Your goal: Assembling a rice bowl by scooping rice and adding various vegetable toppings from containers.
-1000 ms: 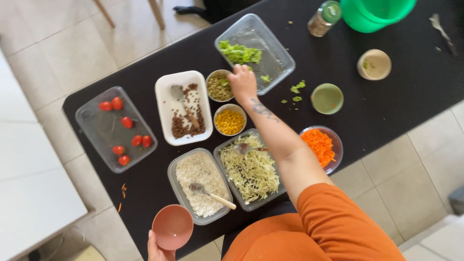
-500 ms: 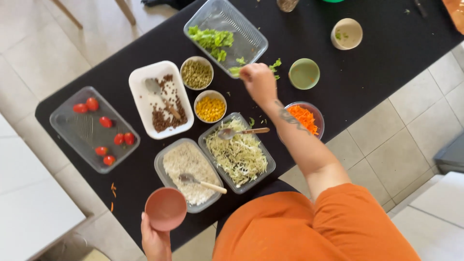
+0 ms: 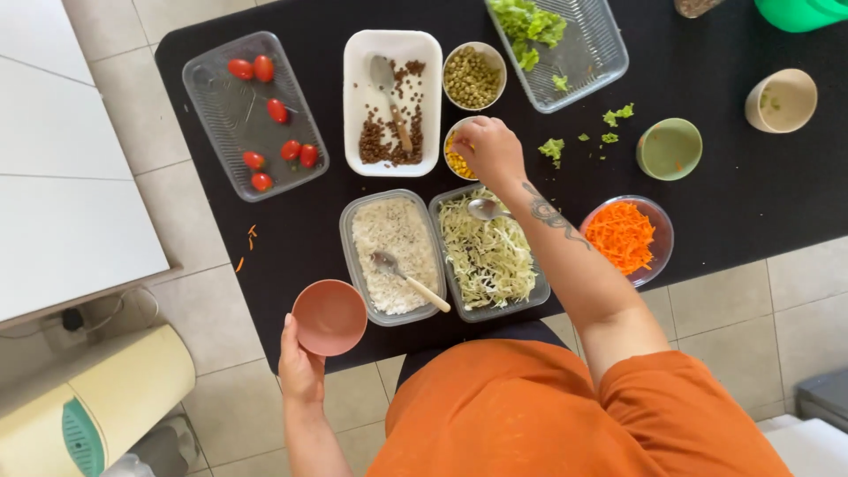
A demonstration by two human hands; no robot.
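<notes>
A black rectangular surface [image 3: 724, 203] stands on pale floor tiles, laid with dishes of food. Taking the small round bowl of yellow corn kernels [image 3: 457, 159] as the landmark: far to its left lies a clear ribbed plastic tray of cherry tomatoes [image 3: 253, 110]. Below and left of the corn, off the surface's edge, the left hand [image 3: 301, 369] cups an empty terracotta-coloured round bowl [image 3: 329, 316] from beneath, fingers curled on its rim. Between that bowl and the corn sits a clear tub of white rice [image 3: 391, 254] with a spoon in it. The right hand [image 3: 491, 148] hovers directly over the corn, fingers bunched downward in a pinch; whether it holds kernels I cannot tell. A neat pinch would mean keeping the fingertips close together and bringing the held bowl nearer, since it sits well apart from the corn.
</notes>
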